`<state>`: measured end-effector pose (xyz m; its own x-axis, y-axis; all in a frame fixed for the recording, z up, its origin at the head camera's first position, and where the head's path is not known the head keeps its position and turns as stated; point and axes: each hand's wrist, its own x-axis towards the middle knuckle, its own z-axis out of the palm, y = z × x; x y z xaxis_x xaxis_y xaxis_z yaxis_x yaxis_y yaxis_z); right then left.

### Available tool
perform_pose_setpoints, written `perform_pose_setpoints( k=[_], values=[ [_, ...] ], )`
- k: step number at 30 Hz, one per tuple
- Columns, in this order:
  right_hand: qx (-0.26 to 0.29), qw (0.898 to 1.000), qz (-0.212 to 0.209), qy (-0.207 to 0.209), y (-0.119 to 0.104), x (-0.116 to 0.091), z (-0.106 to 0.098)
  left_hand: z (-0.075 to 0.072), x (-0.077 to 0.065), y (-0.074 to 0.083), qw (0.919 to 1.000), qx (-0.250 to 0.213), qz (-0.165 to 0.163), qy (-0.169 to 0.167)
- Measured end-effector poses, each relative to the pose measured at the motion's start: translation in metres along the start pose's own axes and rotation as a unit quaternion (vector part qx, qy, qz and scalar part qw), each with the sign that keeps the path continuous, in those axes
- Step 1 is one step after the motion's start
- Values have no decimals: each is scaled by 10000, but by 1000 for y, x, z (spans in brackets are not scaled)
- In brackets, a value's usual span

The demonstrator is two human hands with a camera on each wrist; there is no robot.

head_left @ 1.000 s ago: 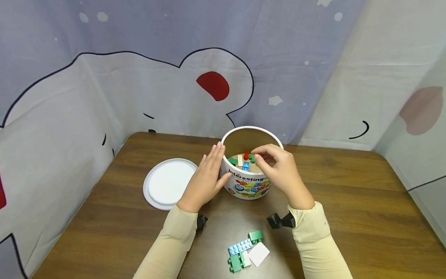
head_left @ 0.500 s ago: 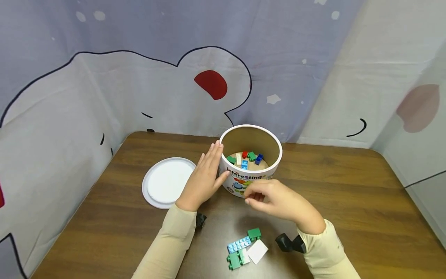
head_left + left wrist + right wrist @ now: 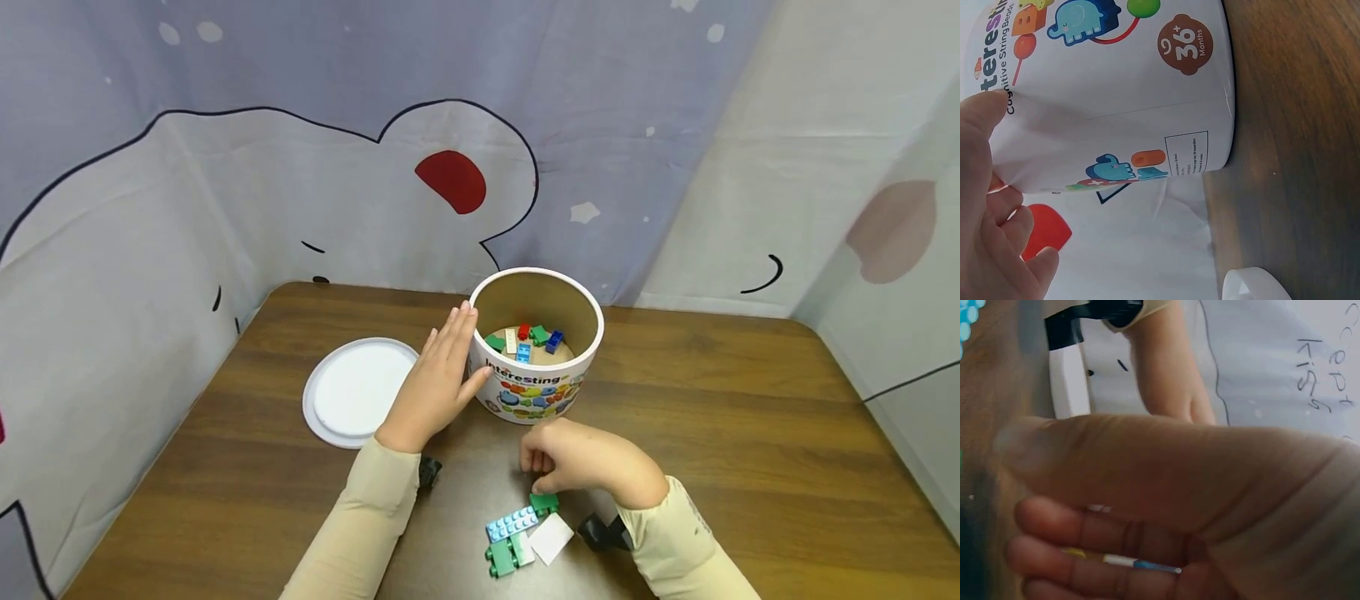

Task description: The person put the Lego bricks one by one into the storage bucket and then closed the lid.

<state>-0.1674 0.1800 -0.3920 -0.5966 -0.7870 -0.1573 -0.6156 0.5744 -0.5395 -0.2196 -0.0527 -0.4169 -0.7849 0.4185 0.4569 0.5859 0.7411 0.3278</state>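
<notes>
My left hand (image 3: 431,383) rests with straight fingers against the left side of a white printed bucket (image 3: 543,387); in the left wrist view, its thumb (image 3: 985,112) touches the wall. My right hand (image 3: 592,458), fingers loosely bent and holding nothing, hovers over the table just above a green toy block (image 3: 544,503). Beside that block lie a light blue studded block (image 3: 512,524), another green block (image 3: 500,560), a whitish block (image 3: 522,550) and a flat white square (image 3: 551,539). Inside the bucket are several blocks, among them a red one (image 3: 524,331) and a dark blue one (image 3: 554,341).
A round white lid (image 3: 360,392) lies on the wooden table (image 3: 712,417) left of the bucket, partly behind my left hand. A printed curtain (image 3: 337,183) hangs along the back and sides. A black wrist mount (image 3: 600,533) sits at my right wrist.
My right hand has come out of the bucket and down toward the loose blocks. A dark blue block now shows inside the bucket. The left hand stays against the bucket.
</notes>
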Motion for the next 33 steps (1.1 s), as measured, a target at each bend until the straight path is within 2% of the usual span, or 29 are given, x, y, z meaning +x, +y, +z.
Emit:
perform_pose_setpoints(
  k=[4,7,26,33],
  values=[
    [-64,9991,389,-182,-1,1,7,1,-1,0,10000,11,21,-15],
    [-113,9984,505,-224,-1,1,11,1,0,1,10000,6,2,-46],
    [-125,9975,593,-363,-4,2,10,1,0,-2,10000,-31,33,34],
    [-222,9980,558,-189,0,3,11,1,0,-1,10000,-32,-32,-35]
  ],
)
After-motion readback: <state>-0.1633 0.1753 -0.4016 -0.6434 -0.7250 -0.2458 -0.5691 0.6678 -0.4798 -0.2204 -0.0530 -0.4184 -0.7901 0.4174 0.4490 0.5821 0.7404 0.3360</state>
